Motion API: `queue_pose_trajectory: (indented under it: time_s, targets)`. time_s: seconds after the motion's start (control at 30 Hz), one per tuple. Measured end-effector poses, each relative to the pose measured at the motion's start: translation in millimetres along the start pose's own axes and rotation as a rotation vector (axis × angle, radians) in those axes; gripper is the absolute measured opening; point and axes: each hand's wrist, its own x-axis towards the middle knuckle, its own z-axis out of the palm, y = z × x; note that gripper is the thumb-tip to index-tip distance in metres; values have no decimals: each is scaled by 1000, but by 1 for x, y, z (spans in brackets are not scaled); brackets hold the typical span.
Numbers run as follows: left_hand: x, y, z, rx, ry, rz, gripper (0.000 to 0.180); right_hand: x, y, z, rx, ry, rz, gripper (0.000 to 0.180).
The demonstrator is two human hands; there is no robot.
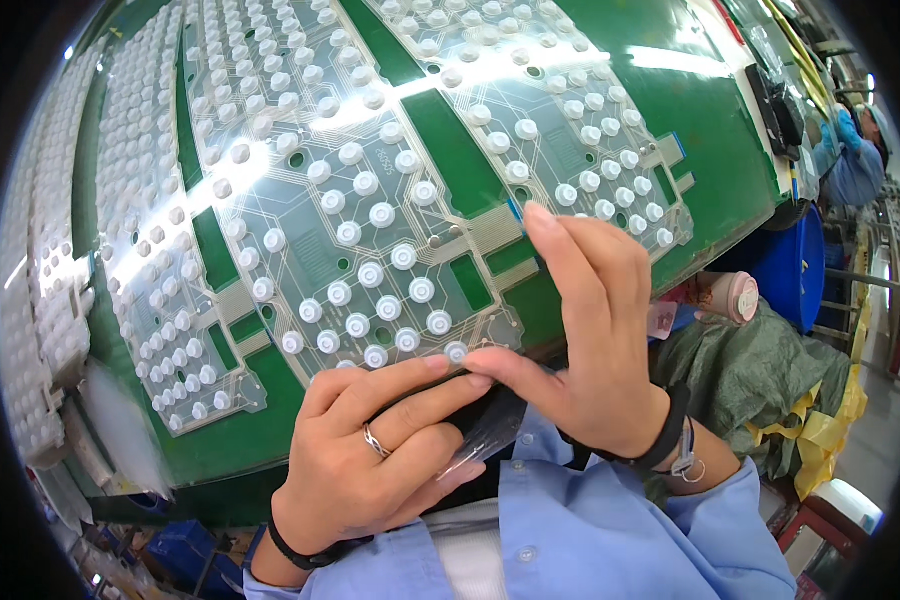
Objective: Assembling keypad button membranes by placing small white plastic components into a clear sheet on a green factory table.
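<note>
Both my hands meet at the near edge of the green table [670, 120]. My left hand [370, 450] and right hand [590, 330] pinch the lower edge of a clear membrane sheet [370, 240] with white rubber domes; it lies flat between other such sheets.

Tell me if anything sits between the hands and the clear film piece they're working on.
Nothing visible does. The left hand and right hand already pinch the clear film piece at the near edge of the green table.
</note>
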Motion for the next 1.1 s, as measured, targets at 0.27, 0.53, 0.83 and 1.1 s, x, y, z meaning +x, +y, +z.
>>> queue_pose_trajectory:
  time_s: [0.27, 0.53, 0.83, 1.1]
  targets:
    - [-4, -3, 2, -14, 0, 26, 23, 2, 13, -20, 235, 228, 151, 43]
    - [-6, -4, 5, 2, 30, 34, 24, 14, -1, -19, 571, -160, 253, 14]
    - [-7, -5, 4, 1, 20, 20, 23, 19, 0, -18, 532, -216, 270, 13]
    - [-8, -6, 5, -5, 19, 30, 24, 19, 1, -17, 551, -215, 275, 12]
